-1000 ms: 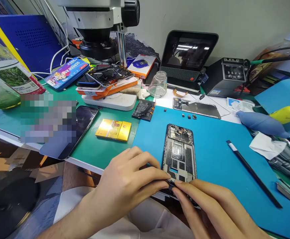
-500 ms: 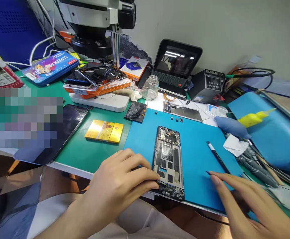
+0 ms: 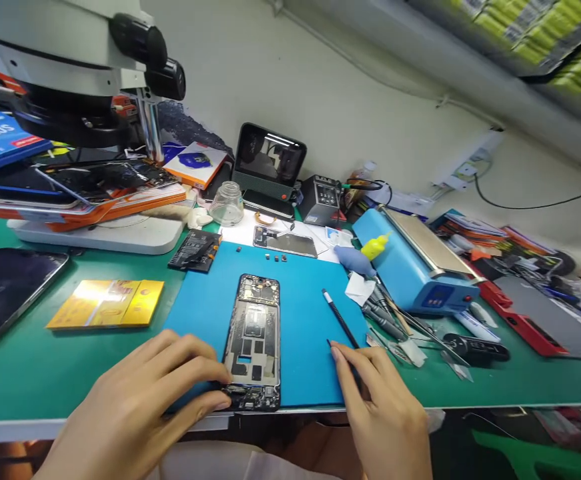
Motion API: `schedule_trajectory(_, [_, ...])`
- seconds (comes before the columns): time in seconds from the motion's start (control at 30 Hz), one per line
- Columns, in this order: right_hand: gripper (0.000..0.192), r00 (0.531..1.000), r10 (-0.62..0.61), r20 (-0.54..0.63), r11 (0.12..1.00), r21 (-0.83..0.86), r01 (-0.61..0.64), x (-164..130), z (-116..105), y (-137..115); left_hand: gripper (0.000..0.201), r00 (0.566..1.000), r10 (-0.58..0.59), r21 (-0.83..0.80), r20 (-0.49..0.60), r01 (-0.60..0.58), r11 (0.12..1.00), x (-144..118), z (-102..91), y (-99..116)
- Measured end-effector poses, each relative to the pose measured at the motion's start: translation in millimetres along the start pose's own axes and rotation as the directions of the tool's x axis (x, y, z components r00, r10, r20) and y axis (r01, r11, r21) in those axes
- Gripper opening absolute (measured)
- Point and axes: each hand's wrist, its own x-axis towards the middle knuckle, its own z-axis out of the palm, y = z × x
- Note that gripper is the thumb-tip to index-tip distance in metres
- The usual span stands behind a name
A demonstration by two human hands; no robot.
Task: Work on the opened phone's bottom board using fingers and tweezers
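An opened phone frame (image 3: 251,333), its inner parts bare, lies on the blue mat (image 3: 305,287). My left hand (image 3: 155,387) is at its lower left edge, thumb and fingers closed on the rim. To the right of the frame, my right hand (image 3: 378,400) is closed in a pinch. A thin dark pointed tip sticks out from its fingers; the rest is hidden in the hand. Just above those fingers lies a black pen-like tool (image 3: 339,316) with a pale end. Several tiny dark parts (image 3: 276,258) sit near the mat's far edge.
At the left are a yellow box (image 3: 108,303), a dark battery (image 3: 195,251) and a microscope (image 3: 70,87) above stacked phones. A glass jar (image 3: 228,205) stands behind the mat. Hand tools (image 3: 385,313) and a blue heating machine (image 3: 413,267) are at the right.
The head view has swung to the right, bringing the blue machine and the right side of the bench into sight. Both hands keep nearly the same places beside the phone frame.
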Motion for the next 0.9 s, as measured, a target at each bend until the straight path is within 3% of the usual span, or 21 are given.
schedule_trajectory(0.3, [0.023,0.995,0.085,0.043,0.987,0.136,-0.09,8.2,-5.5,4.3,0.021,0.995,-0.05,0.007,0.086,0.049,0.999,-12.6,12.1,-19.5])
schedule_trajectory(0.53, [0.014,0.993,0.068,0.101,0.952,0.29,-0.094,13.3,11.8,-5.1,0.016,0.993,-0.107,-0.058,0.058,0.111,0.992,-10.4,8.4,-9.4])
schedule_trajectory(0.9, [0.02,0.986,0.121,0.116,0.934,0.322,-0.153,11.4,22.4,-3.9,0.023,0.992,-0.108,-0.022,0.068,0.11,0.994,-1.8,1.1,3.1])
